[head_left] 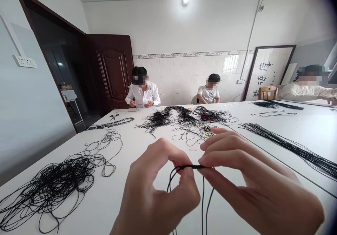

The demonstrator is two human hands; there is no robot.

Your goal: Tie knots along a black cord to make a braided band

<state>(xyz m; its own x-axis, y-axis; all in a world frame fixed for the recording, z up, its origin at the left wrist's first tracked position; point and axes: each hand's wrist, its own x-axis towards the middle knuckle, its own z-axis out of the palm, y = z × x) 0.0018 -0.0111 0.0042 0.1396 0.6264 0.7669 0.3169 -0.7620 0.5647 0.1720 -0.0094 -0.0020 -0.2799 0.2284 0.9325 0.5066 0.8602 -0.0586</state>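
Observation:
A black knotted cord [195, 166] is stretched level between my two hands, low in the middle of the view. My left hand [160, 189] pinches its left part between thumb and forefinger. The thumb and forefinger of my right hand [244, 175] grip its right end, while the other fingers fan out above. A short, thicker braided stretch shows between the fingertips. Thin loose strands [203, 203] hang down from it below both hands, and some curve out at the left. The parts under the fingertips are hidden.
A tangled heap of black cord [63, 177] lies at left on the white table [105, 207]. More black cord piles [160, 117] spread across the middle. A long cord bundle [284, 143] lies at right. Small scissors [114, 116] sit far left. Several people sit around the table.

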